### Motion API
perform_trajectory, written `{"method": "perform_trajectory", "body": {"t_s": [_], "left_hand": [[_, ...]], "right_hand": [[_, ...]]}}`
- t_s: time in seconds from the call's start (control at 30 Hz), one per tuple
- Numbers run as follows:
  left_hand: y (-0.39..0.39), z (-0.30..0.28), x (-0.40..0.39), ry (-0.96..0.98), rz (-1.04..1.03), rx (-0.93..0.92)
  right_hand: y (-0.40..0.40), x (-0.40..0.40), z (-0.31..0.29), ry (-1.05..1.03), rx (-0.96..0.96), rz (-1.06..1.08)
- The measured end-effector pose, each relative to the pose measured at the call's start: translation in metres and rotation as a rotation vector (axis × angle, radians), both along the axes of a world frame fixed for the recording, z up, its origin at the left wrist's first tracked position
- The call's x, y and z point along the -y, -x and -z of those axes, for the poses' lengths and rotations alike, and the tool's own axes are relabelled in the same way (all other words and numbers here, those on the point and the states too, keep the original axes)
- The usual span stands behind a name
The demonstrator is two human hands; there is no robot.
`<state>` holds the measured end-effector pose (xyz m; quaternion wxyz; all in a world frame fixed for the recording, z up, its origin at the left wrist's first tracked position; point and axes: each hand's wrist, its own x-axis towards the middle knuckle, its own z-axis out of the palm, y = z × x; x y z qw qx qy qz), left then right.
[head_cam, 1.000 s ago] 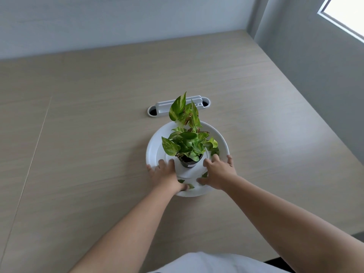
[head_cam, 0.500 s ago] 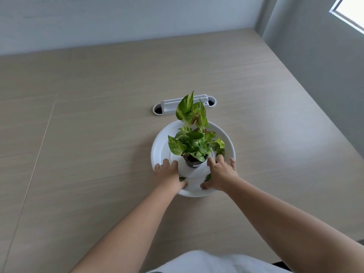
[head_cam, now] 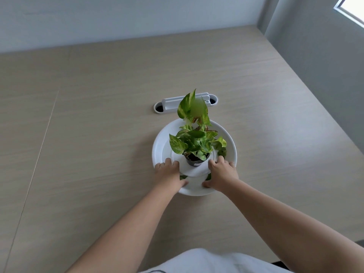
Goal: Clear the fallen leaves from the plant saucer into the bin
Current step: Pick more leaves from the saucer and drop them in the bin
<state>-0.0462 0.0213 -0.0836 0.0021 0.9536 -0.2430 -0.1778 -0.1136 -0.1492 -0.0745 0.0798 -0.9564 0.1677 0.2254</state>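
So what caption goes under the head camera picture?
Both hands, left and right, rest on the white saucer around a potted plant.

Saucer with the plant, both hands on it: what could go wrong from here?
1. The potted plant stands tall and leafy on the saucer; if the left hand and right hand tilt or jerk it, the pot may topple.
2. Fallen leaves lie loose on the saucer, some half under the hands; they could slide onto the table.
3. No bin is in view, so carrying may be long and unsteady.
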Motion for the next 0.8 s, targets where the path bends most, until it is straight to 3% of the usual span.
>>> {"method": "perform_trajectory", "body": {"t_s": [0.13,0.53,0.67,0.8], "left_hand": [[-0.001,0.000,0.004,-0.050,0.038,0.033],[-0.010,-0.009,0.008,0.071,-0.021,-0.221],[-0.015,-0.005,0.004,0.119,-0.040,-0.251],[-0.024,-0.009,-0.001,0.284,-0.203,-0.330]], "right_hand": [[-0.003,-0.005,-0.002,-0.101,-0.023,0.026],[-0.004,0.003,0.001,-0.125,-0.040,-0.074],[-0.006,0.010,0.000,-0.203,-0.015,-0.011],[-0.008,0.022,-0.004,-0.351,0.069,0.142]]}}
